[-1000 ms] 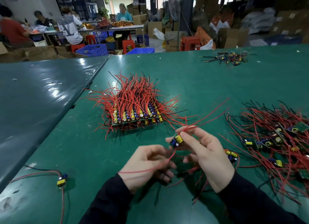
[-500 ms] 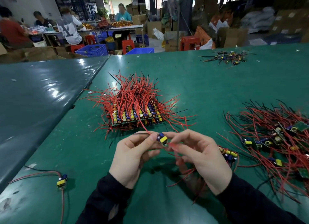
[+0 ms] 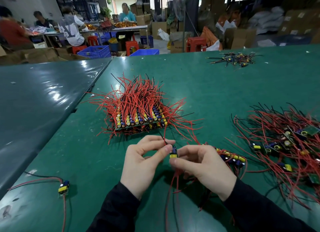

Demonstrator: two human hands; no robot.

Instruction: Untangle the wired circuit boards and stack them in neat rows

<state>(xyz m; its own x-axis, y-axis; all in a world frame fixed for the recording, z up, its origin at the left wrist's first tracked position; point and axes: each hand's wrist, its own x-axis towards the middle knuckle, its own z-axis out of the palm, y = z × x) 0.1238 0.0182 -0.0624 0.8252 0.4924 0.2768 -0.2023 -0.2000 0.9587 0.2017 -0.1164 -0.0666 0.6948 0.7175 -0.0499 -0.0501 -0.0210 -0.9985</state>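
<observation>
We see both hands over the green table (image 3: 199,86), left hand (image 3: 142,160) and right hand (image 3: 201,163) pinching one small circuit board (image 3: 173,152) between fingertips, its underside hidden, stacked boards (image 3: 138,121) just beyond, tangled pile (image 3: 284,145) cut off right.

The bench (image 3: 199,86) is covered in deep green; the one at nine o'clock (image 3: 34,96) wears a darker, glossy grey-green. The stacked circuit boards (image 3: 138,119) show yellow and blue parts on green board, under bright red wires with a few black. The small board (image 3: 173,153) between the hands is blue above, yellow below. The tangled pile at three o'clock (image 3: 285,145) is red and black. Both sleeves (image 3: 117,209) are black. Blue crates (image 3: 94,51) and red stools (image 3: 196,44) stand at twelve o'clock.
</observation>
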